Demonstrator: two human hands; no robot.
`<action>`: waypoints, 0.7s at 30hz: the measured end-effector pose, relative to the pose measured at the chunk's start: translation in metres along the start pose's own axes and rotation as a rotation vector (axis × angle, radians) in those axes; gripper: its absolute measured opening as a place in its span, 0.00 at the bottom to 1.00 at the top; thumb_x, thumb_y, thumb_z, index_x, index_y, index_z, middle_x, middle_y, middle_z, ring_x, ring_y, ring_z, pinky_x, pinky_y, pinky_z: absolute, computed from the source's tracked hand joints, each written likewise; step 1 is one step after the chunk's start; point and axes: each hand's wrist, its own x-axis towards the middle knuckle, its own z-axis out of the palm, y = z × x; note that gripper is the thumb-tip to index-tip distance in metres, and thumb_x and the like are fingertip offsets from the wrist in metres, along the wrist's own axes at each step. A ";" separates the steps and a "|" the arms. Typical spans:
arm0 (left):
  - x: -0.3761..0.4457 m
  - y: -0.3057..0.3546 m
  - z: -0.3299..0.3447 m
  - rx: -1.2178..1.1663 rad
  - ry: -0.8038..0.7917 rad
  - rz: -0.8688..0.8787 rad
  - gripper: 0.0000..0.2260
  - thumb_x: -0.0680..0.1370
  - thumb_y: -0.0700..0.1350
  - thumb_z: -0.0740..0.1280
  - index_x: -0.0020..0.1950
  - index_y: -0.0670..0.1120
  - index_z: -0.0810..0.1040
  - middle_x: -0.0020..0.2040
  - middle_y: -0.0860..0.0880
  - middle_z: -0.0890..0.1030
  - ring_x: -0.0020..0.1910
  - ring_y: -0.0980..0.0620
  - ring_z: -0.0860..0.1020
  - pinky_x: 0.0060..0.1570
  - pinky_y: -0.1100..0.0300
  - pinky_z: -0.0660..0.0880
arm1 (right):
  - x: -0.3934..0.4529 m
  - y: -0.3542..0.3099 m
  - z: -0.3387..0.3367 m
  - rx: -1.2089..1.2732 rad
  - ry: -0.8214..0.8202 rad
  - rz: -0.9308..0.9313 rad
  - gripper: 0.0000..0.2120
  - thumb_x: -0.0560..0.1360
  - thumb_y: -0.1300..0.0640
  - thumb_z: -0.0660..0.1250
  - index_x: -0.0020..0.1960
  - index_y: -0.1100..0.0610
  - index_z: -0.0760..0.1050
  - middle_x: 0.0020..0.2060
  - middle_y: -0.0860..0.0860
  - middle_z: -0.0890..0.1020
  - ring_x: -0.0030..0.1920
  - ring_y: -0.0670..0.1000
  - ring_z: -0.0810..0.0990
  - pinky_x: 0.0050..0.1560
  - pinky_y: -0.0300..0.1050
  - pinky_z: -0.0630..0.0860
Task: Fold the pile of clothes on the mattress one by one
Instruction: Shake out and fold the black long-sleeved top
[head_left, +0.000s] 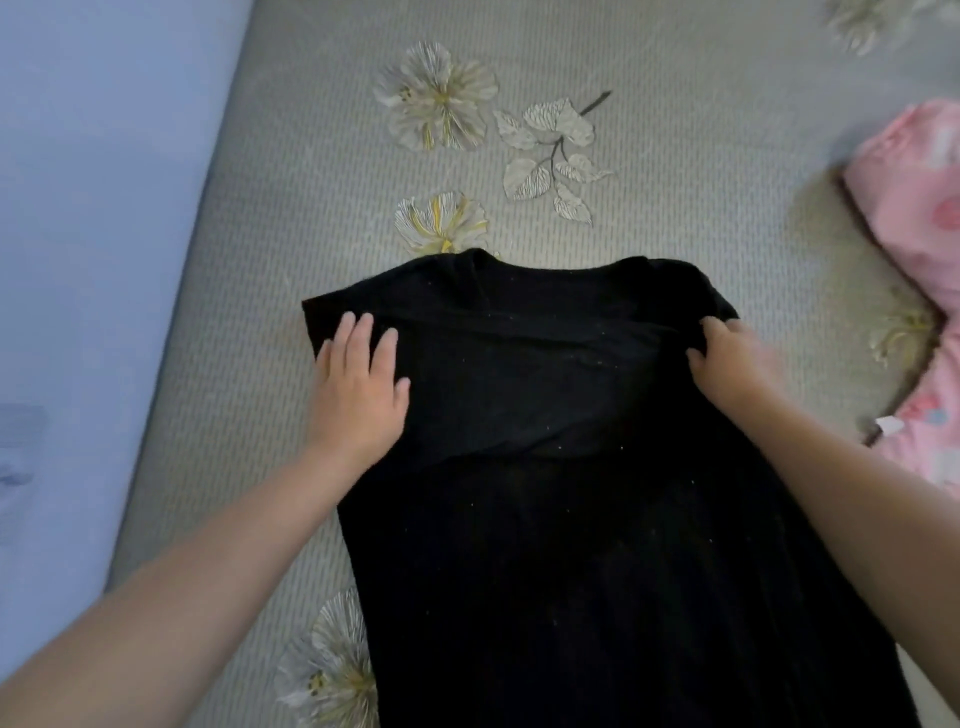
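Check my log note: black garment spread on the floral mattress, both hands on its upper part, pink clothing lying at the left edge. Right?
Not quite. The head view shows the pink clothing at the right edge, not the left. The rest holds: the black garment lies on the floral mattress, with both hands on its upper part.

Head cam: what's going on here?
A person is folding a black garment laid out on a flower-print mattress. Its sides look already folded in across the top. The left hand lies flat on the garment's left side, fingers straight. The right hand is at the right side, fingers curled into the fabric, though it is blurred. Pink clothes lie at the right edge, apart from the black garment.
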 end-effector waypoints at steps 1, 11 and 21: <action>-0.016 0.005 0.007 -0.025 -0.027 0.044 0.25 0.75 0.43 0.66 0.69 0.36 0.66 0.69 0.33 0.64 0.71 0.35 0.58 0.68 0.42 0.56 | -0.002 0.002 0.003 0.025 0.029 -0.010 0.21 0.77 0.58 0.59 0.68 0.65 0.63 0.60 0.64 0.71 0.60 0.64 0.70 0.60 0.55 0.66; -0.073 -0.015 0.045 0.123 -0.367 0.008 0.31 0.78 0.58 0.51 0.74 0.47 0.42 0.76 0.42 0.42 0.74 0.45 0.39 0.70 0.50 0.37 | -0.076 0.015 0.073 -0.062 -0.059 -0.173 0.29 0.79 0.43 0.51 0.75 0.54 0.51 0.75 0.56 0.48 0.75 0.56 0.44 0.71 0.57 0.37; -0.059 0.025 0.012 0.283 -0.422 0.023 0.30 0.79 0.55 0.53 0.75 0.39 0.50 0.75 0.38 0.49 0.75 0.42 0.47 0.71 0.46 0.48 | -0.081 0.039 0.057 0.310 -0.008 -0.253 0.25 0.78 0.54 0.58 0.73 0.60 0.58 0.74 0.57 0.56 0.75 0.56 0.49 0.72 0.53 0.45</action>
